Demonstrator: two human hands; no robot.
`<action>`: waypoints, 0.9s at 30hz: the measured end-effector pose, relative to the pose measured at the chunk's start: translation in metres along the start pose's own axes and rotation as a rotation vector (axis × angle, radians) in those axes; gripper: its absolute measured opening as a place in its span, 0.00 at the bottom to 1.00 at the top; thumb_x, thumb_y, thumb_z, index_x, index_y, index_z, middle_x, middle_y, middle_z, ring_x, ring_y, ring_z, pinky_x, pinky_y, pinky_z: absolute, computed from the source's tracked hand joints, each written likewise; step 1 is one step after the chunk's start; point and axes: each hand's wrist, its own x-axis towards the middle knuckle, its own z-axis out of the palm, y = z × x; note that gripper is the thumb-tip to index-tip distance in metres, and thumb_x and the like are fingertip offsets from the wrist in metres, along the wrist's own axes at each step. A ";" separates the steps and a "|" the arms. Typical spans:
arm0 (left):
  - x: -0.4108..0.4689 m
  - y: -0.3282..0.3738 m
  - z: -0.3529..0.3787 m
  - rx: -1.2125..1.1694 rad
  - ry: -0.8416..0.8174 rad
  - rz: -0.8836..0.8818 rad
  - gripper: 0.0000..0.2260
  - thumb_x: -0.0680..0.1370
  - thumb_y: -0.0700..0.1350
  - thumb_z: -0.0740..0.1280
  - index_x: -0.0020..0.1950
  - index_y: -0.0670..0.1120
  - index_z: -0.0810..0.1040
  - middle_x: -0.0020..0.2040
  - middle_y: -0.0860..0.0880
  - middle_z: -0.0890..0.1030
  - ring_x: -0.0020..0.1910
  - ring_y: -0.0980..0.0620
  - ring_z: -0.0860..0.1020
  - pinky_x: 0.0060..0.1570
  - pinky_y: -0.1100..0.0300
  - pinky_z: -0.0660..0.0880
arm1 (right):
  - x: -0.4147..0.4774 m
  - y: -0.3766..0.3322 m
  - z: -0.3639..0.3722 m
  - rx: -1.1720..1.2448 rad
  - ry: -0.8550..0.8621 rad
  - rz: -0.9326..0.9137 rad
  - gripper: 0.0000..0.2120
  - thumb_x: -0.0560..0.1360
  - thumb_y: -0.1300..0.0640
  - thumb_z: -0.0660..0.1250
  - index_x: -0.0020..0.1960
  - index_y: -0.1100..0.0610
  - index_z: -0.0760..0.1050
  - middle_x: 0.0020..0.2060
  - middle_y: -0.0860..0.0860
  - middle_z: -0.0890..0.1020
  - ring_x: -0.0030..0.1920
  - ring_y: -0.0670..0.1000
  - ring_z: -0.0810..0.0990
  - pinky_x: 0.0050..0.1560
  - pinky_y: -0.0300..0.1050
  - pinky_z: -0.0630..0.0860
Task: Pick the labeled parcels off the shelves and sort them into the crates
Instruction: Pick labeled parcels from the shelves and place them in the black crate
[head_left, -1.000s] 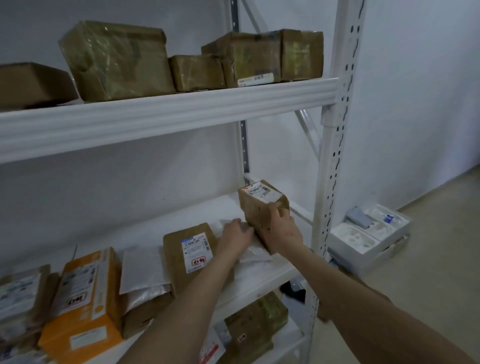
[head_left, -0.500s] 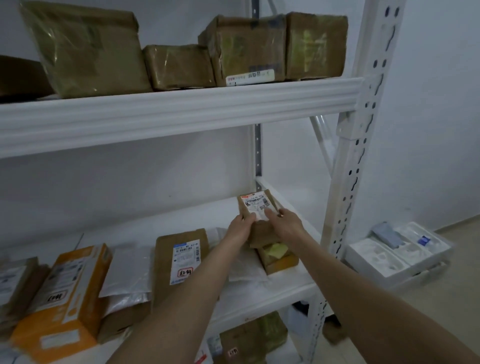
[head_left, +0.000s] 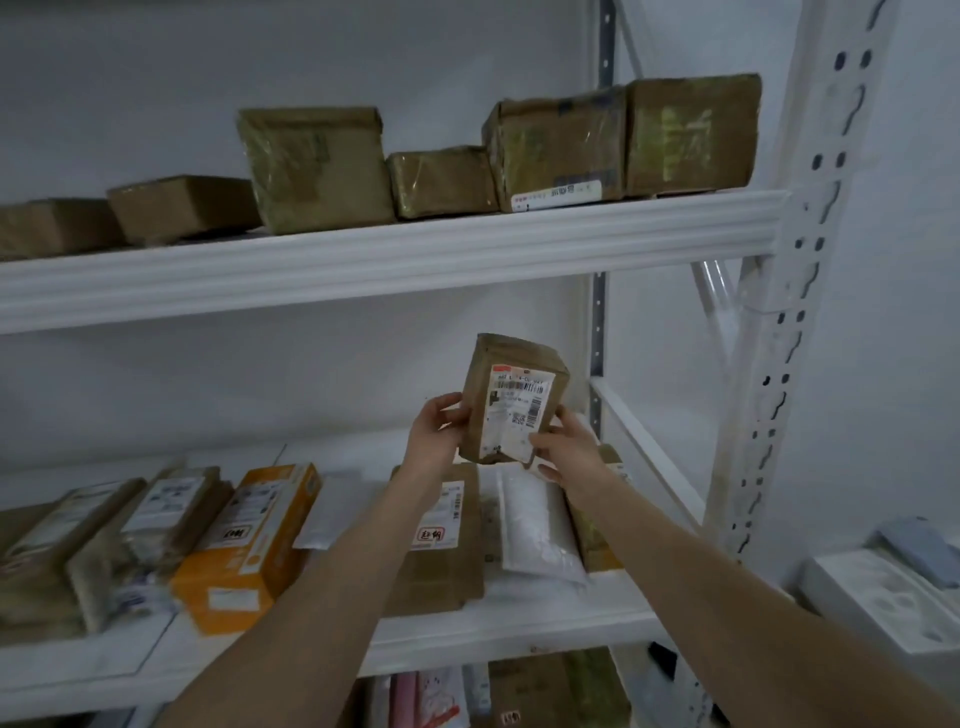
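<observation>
White painted wall (head_left: 260, 78) backs a white metal shelving rack (head_left: 795, 364) whose lowest tier is cut off by the frame edge. Brown tape-wrapped cardboard boxes (head_left: 317, 166) line its upper shelf, the leftmost cropped. Only one of them shows a label strip, and its print is too blurred to read. On the middle shelf lie an orange cardboard carton (head_left: 249, 551), a flat brown paper parcel (head_left: 441, 571) partly hidden by the left forearm, and a white plastic mailer bag (head_left: 535, 525). The flat parcel's red-framed stamp is illegible. Above the shelf's right end, clear of everything, a small brown paper-wrapped parcel (head_left: 511, 400) is held upright. The left hand (head_left: 434, 441) grips its left edge and the right hand (head_left: 566, 452) pinches its lower right corner. Its white label shows a barcode and a square code, but the text is unreadable.
</observation>
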 end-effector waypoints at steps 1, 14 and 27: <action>0.000 0.002 -0.007 -0.033 0.002 -0.024 0.18 0.77 0.30 0.60 0.64 0.44 0.72 0.53 0.44 0.80 0.49 0.51 0.79 0.43 0.68 0.76 | -0.002 -0.001 0.005 -0.017 -0.003 -0.006 0.24 0.75 0.70 0.62 0.65 0.49 0.70 0.56 0.52 0.81 0.56 0.54 0.79 0.50 0.48 0.76; 0.022 -0.016 -0.077 -0.261 -0.102 -0.154 0.13 0.77 0.40 0.63 0.62 0.45 0.75 0.52 0.44 0.77 0.45 0.48 0.76 0.37 0.55 0.74 | 0.004 -0.004 0.048 -0.042 -0.160 0.095 0.18 0.74 0.37 0.64 0.54 0.48 0.78 0.53 0.47 0.81 0.53 0.52 0.80 0.58 0.49 0.75; 0.033 -0.062 -0.083 0.222 0.107 -0.039 0.18 0.82 0.41 0.58 0.72 0.44 0.68 0.67 0.43 0.74 0.64 0.43 0.74 0.64 0.48 0.72 | 0.006 0.045 0.102 -0.252 -0.074 0.049 0.23 0.77 0.54 0.67 0.70 0.53 0.69 0.61 0.53 0.79 0.56 0.54 0.78 0.54 0.47 0.76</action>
